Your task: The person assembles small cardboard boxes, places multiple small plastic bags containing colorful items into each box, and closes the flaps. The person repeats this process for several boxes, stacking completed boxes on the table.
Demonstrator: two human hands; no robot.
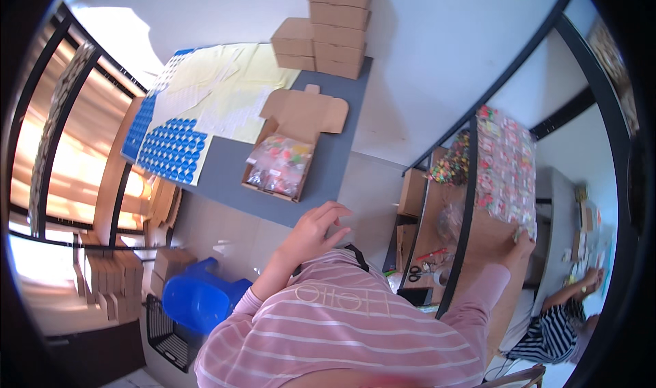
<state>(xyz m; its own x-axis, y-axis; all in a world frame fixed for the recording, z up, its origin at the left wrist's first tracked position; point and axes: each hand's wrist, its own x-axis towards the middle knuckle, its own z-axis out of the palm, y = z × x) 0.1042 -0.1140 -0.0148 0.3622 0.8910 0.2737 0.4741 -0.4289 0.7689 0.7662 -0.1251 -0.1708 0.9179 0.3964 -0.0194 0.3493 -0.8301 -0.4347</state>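
Observation:
My left hand [318,227] hangs in front of my shirt, near the table's near edge, with its fingers loosely bent, apart and holding nothing. Out to the right, my right hand [524,244] closes its fingers on a small clear plastic packet at the near corner of the rows of packets [506,162] on the shelf. Its fingertips are small and partly hidden. On the grey table [236,173] an open cardboard box [304,111] has its lid folded back. Clear bags with colourful contents [279,162] lie inside it.
Sheets of blue round stickers [174,149] and pale yellow sheets cover the table's left. Brown boxes [339,33] are stacked at the back. A blue chair [198,299] and black crate [167,337] stand lower left. Scissors [415,273] lie on the lower shelf. Another person [557,330] sits far right.

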